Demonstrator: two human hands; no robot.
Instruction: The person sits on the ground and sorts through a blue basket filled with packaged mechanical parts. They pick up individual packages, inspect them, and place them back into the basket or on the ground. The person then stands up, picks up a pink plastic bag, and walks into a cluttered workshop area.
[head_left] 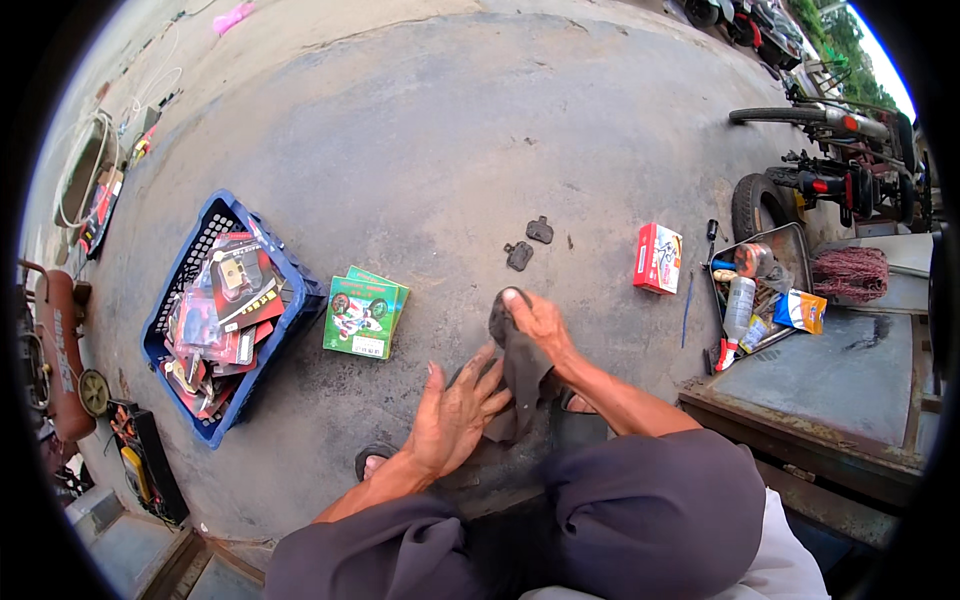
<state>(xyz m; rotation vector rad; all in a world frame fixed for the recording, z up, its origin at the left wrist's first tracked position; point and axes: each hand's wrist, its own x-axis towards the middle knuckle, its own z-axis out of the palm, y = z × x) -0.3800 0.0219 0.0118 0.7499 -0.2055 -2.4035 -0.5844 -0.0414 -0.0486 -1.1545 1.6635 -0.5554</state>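
Observation:
A dark, stained rag (527,378) hangs from my right hand (541,328), whose thumb and fingers are closed on its top end. Whether anything lies inside the cloth's bunched end cannot be made out. My left hand (452,418) is beside the rag, fingers stretched and spread, the back of the hand smudged with grime. On the concrete beyond my hands lie two dark brake pads, one nearer (518,256) and one slightly farther and to the right (540,230).
A blue basket (212,432) full of packaged parts stands left, beside stacked green boxes (362,318). On the right are a red-and-white box (657,258), a tray (800,240) of bottles and tools, and a metal bench (830,380). A red compressor tank (65,350) stands far left.

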